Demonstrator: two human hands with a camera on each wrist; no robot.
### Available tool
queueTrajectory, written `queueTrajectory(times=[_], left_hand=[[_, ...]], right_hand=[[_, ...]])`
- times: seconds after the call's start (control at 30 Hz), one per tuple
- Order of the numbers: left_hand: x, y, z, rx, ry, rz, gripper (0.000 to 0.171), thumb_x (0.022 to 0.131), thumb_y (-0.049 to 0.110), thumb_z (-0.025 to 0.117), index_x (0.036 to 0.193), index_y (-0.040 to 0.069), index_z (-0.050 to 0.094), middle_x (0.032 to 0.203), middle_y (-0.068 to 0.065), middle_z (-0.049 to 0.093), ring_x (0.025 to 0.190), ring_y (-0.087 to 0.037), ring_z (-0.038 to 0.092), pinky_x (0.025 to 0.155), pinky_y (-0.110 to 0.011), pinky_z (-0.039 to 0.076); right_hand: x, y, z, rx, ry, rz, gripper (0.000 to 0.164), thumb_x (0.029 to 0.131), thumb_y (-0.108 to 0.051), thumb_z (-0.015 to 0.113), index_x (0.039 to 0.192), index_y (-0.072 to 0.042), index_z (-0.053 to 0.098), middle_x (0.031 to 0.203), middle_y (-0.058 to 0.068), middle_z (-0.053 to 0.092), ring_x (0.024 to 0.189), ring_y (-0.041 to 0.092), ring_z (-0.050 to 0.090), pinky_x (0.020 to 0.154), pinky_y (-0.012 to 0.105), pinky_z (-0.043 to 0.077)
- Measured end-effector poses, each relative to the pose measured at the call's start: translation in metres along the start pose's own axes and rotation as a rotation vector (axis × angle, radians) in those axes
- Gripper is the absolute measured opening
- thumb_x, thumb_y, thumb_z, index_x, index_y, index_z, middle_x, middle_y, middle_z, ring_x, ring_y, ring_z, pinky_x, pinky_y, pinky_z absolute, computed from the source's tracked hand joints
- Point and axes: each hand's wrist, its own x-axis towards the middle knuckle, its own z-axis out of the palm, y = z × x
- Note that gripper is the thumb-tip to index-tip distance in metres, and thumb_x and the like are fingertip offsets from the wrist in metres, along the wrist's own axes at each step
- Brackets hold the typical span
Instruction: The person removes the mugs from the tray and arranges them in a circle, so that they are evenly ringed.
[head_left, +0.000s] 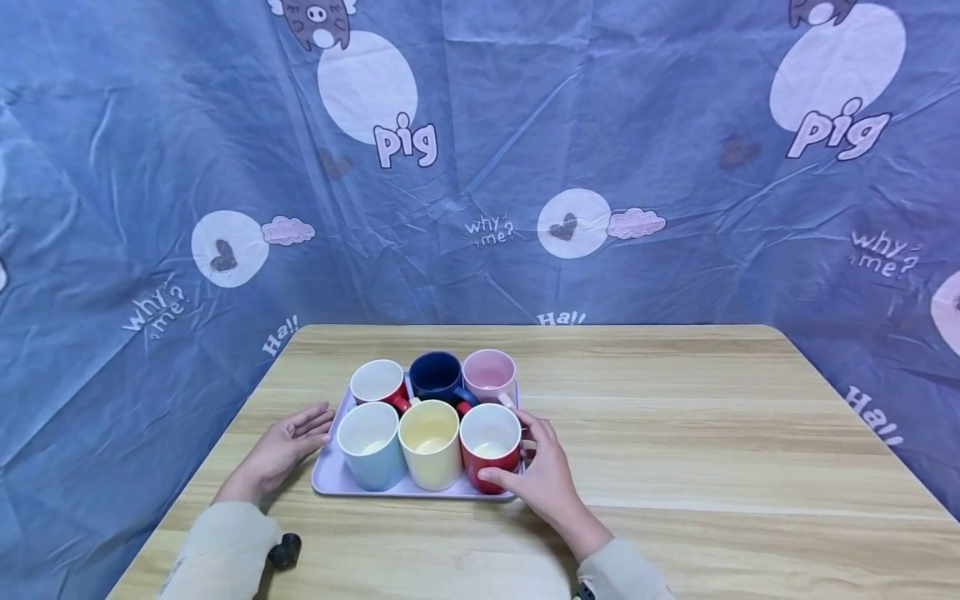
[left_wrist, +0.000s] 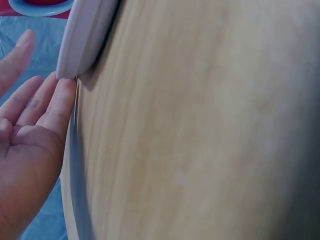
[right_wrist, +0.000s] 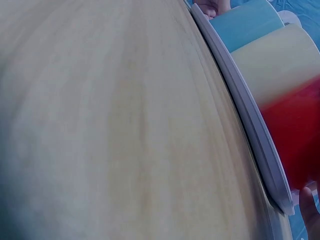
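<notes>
**Lilac tray (head_left: 330, 475) loaded with mugs, flanked on both sides**

From where I stand, the left sleeve (head_left: 217, 550) comes in at the lower left of the frame, a small black object (head_left: 285, 552) beside its cuff. The left hand (head_left: 285, 448) reaches out of it, its grip wide: the fingers are straight, and the left-wrist view shows their tips right at the tray's edge, seemingly touching it.

The tray lies left of centre in the lower half, flat on the wood-grained table (head_left: 720, 433), with two rows of three upright mugs. At its left end, a red mug with a white inside (head_left: 377, 382) stands in the back row, with a light blue mug (head_left: 371, 454) in front of it. In the middle come a navy mug (head_left: 435, 375) behind and a pale yellow mug (head_left: 430, 454) in front. At the right end I see a pink mug (head_left: 489, 372) behind and the front red mug (head_left: 489, 450), also white inside.

The right hand (head_left: 546, 477) holds that last one from its right side, the thumb across the front and the fingers round behind, their ends partly hidden. The right sleeve (head_left: 626, 571) runs off at the bottom.

Across the whole upper part hangs a blue printed cloth (head_left: 495, 108) reading "pig" and "why me?".
</notes>
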Motion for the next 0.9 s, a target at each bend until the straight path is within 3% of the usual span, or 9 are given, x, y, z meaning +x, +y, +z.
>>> queueTrajectory(times=[0.27, 0.67, 0.9], left_hand=[[0.0034, -0.0039, 0.0035, 0.034, 0.024, -0.012, 0.058, 0.088, -0.011, 0.055, 0.138, -0.021, 0.026, 0.138, -0.039, 0.034, 0.112, -0.006, 0.053, 0.093, -0.017, 0.044], [0.0069, -0.0038, 0.0060, 0.152, 0.075, -0.080, 0.052, 0.085, -0.013, 0.057, 0.133, -0.020, 0.037, 0.131, -0.035, 0.046, 0.115, -0.023, 0.055, 0.089, -0.018, 0.048], [0.0076, -0.0039, 0.0082, 0.159, 0.093, -0.096, 0.052, 0.084, -0.013, 0.057, 0.132, -0.020, 0.038, 0.130, -0.034, 0.046, 0.118, -0.031, 0.052, 0.089, -0.020, 0.048]], right_hand=[[0.0001, 0.0015, 0.0024, -0.035, 0.002, -0.001, 0.088, 0.059, -0.031, 0.092, 0.134, -0.009, 0.051, 0.115, 0.004, 0.054, 0.102, 0.022, 0.055, 0.085, 0.039, 0.052], [0.0013, 0.0005, 0.0036, -0.052, 0.020, -0.014, 0.086, 0.058, -0.031, 0.092, 0.132, -0.008, 0.053, 0.114, 0.000, 0.053, 0.102, 0.018, 0.055, 0.085, 0.036, 0.053], [0.0022, -0.0012, 0.0033, -0.054, 0.033, -0.009, 0.084, 0.057, -0.030, 0.092, 0.129, -0.009, 0.055, 0.114, -0.002, 0.054, 0.104, 0.018, 0.054, 0.086, 0.037, 0.052]])
